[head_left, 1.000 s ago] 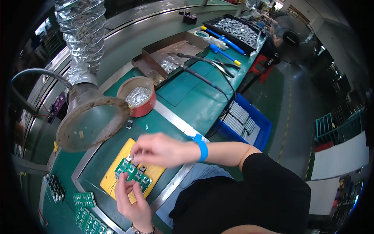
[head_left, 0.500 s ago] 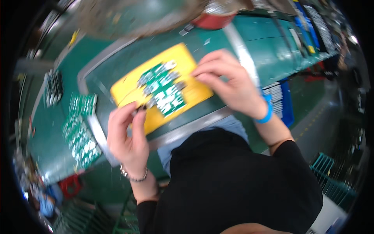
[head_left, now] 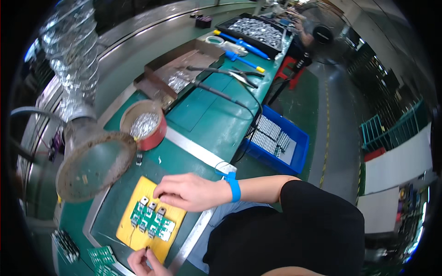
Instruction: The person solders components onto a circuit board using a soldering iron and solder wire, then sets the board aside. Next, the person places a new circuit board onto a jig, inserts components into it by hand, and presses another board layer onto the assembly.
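On the green bench lies a yellow pad (head_left: 177, 216) bearing a green circuit board (head_left: 148, 220). Small components with metal tabs stick out along two sides of that board. My right hand (head_left: 186, 191), with a blue strap at the wrist, hovers at the pad's far right edge. Its fingers are pinched together, and whatever they hold is hidden. At the near edge of the pad, my left hand (head_left: 145, 263) pinches a small dark component (head_left: 147, 248) between thumb and fingers. The lower part of that hand is cut off by the picture's edge.
More green boards (head_left: 102, 255) and a dark stack of parts (head_left: 65, 246) lie at left. A fume hood (head_left: 94, 168) overhangs the bench beside a red bowl (head_left: 158, 135) of shiny bits. Beyond are a metal tray (head_left: 159, 69) and corded tools (head_left: 218, 93). A blue bin (head_left: 300, 158) stands right.
My view has swung to the right, bringing the far bench and blue bin into sight. The left hand still pinches its dark part; the right hand remains beside the board.
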Demonstrator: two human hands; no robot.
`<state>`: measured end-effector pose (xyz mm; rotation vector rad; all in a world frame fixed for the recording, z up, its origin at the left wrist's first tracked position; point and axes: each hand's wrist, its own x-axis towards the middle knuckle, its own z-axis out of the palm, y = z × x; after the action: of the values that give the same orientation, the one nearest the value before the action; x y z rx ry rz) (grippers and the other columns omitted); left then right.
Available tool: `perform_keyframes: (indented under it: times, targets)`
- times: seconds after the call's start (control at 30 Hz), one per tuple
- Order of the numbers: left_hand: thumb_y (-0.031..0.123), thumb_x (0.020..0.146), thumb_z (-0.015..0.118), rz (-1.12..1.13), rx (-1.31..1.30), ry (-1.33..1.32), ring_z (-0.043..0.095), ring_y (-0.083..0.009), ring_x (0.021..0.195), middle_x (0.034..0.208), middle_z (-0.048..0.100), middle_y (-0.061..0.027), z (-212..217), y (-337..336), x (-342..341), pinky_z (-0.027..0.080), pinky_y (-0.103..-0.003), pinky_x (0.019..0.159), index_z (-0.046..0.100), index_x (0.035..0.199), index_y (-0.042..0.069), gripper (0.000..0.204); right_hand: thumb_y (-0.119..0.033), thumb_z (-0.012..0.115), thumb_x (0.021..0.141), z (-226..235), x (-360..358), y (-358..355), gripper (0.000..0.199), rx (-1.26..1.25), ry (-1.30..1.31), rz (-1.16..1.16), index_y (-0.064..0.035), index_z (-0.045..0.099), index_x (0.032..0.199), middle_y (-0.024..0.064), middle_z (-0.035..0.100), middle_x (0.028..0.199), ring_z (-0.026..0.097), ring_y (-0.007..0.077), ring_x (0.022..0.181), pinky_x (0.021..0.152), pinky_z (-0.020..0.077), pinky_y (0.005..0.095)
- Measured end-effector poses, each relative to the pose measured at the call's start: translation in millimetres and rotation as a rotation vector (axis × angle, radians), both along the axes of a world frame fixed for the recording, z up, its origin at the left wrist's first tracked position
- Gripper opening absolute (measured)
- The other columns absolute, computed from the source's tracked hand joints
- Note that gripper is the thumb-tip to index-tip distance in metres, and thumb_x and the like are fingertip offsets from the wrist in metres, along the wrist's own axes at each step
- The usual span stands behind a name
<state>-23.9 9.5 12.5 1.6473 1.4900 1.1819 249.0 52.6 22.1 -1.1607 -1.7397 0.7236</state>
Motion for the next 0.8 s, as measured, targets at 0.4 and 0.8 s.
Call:
perform_keyframes:
  times: [0.4,0.8]
  targets:
    - [0.003,0.092,0.070,0.031,-0.075,-0.181,0.062,-0.0184,0.094,0.104,0.065,-0.0111,-7,12,11,0.052,-0.030,0.084,0.062,0.120,0.000,0.029,-0.003,0.056,0.093,4,9,-3,0.018,-0.009,-0.067,0.001,-0.0060,0.058,0.111,0.0121,0.064,0.088,0.065,0.0325,0.080,0.070,0.0544,0.0425]
    - [-0.001,0.098,0.059,0.042,-0.146,-0.065,0.059,-0.0147,0.099,0.113,0.061,-0.0103,-5,10,-1,0.050,-0.026,0.087,0.057,0.129,-0.003,0.032,-0.019,0.065,0.092,-12,22,20,0.018,0.163,-0.394,-0.259,-0.0114,0.063,0.108,0.0108,0.064,0.092,0.064,0.0305,0.087,0.072,0.0544,0.0430]
